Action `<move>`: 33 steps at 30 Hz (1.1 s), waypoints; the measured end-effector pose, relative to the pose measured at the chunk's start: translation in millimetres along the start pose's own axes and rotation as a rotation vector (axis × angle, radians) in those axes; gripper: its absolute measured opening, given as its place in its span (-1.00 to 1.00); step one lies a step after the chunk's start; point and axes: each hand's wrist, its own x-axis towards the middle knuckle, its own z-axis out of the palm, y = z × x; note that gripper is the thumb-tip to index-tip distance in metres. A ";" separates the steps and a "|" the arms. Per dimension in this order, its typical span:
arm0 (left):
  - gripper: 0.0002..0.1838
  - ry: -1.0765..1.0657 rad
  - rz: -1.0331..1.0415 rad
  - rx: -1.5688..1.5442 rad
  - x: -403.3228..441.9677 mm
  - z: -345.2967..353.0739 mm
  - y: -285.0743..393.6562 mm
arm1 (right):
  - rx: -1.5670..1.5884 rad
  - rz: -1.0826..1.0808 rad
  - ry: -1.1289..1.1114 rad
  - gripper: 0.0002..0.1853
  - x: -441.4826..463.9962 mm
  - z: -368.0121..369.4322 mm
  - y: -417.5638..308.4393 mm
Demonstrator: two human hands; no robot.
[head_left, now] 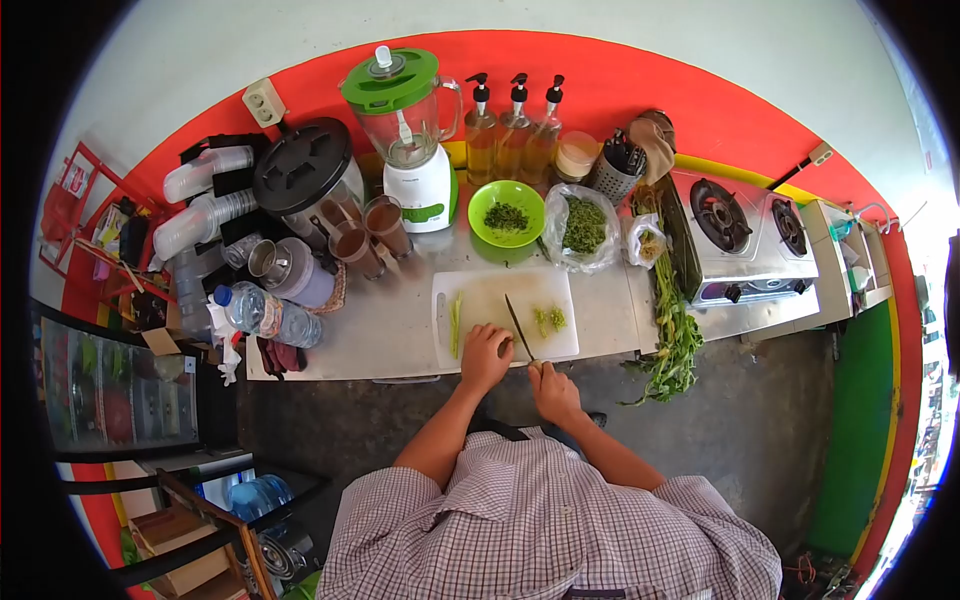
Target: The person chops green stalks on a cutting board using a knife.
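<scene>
My right hand [553, 390] is closed round the handle of a knife [519, 326], whose dark blade points away from me over the white cutting board [505, 284]. Close to the left of the blade, my left hand [486, 356] rests on the board's near part with its fingers curled. Whatever those fingers hold, if anything, is hidden. Small chopped green pieces [549, 320] lie right of the knife. At the board's left side is a pale green stalk [455, 325], apart from both hands.
Behind the board stand a green bowl [530, 232] of chopped herbs and a plastic bag [562, 257] of chopped greens. Leafy stalks [676, 340] hang over the counter edge beside the gas stove [755, 255]. A blender [415, 190], brown drinks [357, 248] and a water bottle [268, 315] stand left.
</scene>
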 end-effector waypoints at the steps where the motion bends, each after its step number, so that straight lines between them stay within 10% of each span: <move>1: -0.88 0.000 0.009 0.023 -0.5 -0.4 0.0 | -0.004 0.002 -0.001 -0.54 -3.7 -3.1 -2.3; 33: -0.89 -0.017 -0.026 -0.167 -2.3 4.3 -17.4 | -0.201 0.094 -0.079 -0.50 1.0 -5.8 -25.7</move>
